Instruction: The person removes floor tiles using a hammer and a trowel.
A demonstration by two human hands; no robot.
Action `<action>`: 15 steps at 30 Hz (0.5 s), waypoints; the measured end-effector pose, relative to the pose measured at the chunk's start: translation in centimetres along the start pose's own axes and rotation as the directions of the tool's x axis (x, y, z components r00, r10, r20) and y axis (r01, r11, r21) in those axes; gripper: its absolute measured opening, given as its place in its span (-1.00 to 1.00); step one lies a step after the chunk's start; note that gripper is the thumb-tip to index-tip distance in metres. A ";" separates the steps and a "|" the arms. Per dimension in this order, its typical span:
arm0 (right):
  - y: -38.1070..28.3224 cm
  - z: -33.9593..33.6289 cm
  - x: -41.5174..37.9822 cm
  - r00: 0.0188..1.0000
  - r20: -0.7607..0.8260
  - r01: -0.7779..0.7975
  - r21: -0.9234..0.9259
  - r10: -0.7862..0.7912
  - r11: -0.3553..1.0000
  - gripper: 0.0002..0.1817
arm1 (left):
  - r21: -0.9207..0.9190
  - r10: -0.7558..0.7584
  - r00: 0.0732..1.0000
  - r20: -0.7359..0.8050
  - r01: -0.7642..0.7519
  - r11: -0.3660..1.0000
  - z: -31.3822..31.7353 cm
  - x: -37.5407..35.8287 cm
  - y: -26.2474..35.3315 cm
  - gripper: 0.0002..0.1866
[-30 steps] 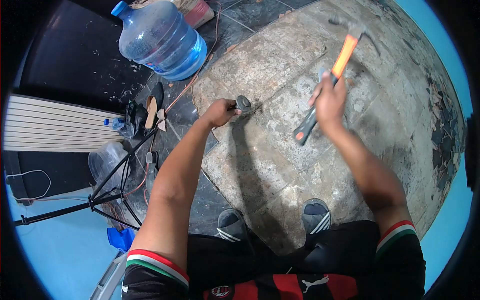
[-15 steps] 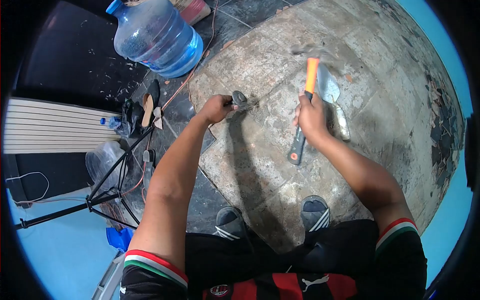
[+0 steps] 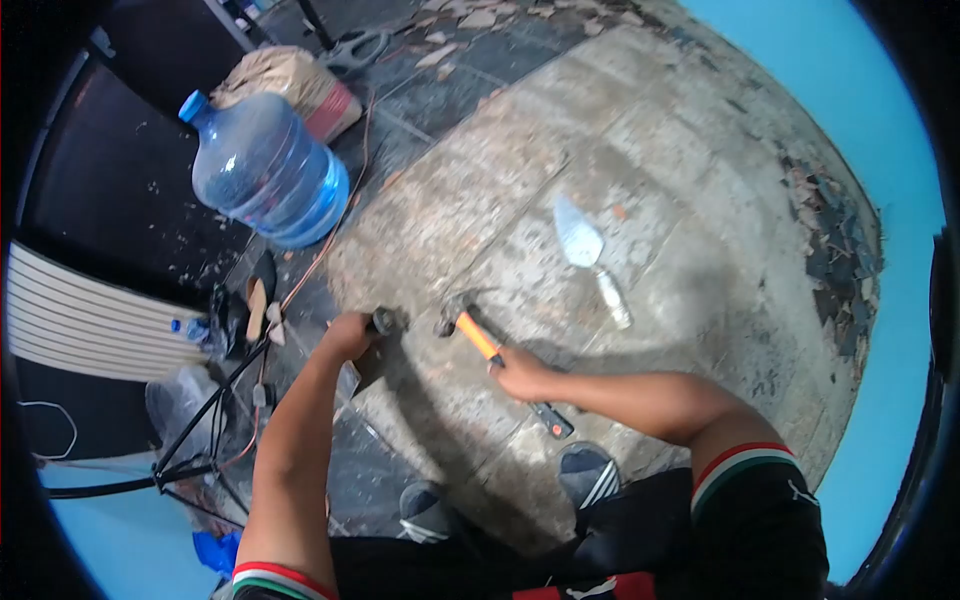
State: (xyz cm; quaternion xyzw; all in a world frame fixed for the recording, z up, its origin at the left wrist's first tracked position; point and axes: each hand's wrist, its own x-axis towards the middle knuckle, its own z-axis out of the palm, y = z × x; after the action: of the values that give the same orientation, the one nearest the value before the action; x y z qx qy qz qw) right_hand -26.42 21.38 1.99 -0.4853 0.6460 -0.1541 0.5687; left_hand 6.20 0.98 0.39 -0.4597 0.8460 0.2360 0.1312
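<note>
My left hand is closed round a dark tool with a round grey end, held low over the edge of the rough floor patch. My right hand grips a hammer with an orange and black handle. The hammer's head is just right of the round end, with a small gap between them. A trowel lies on the rough floor beyond the hammer, its pale handle towards me.
A large blue water bottle stands at the upper left beside a paper sack. An orange cord crosses the dark tiles. Tripod legs stand at the left. Broken tile pieces lie along the right wall.
The hammer has come down and left, its head now beside the round-ended tool. The view has shifted, so the bottle, trowel and floor appear in different places.
</note>
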 end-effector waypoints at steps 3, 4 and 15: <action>1.4 -0.3 0.2 0.998 -0.028 0.056 -0.084 -0.059 0.995 -0.66 | 0.053 -0.035 0.999 0.007 0.034 0.998 1.5 0.4 -0.7 -0.71; 1.4 -0.6 0.1 0.999 -0.027 0.040 -0.087 -0.043 0.995 -0.67 | 0.080 -0.045 0.999 0.015 0.044 0.996 1.8 0.3 -0.4 -0.71; 7.3 0.5 -1.5 0.991 0.134 0.022 -0.335 0.025 0.942 -0.60 | 0.188 0.041 0.996 0.073 -0.054 0.981 2.9 -1.7 4.3 -0.77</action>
State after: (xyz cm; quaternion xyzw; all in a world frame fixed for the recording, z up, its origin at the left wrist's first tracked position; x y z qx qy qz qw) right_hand -29.47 26.31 -2.76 -0.5840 0.6229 -0.0079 0.5204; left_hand 3.55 5.70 -0.19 -0.4165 0.8703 0.1731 0.1979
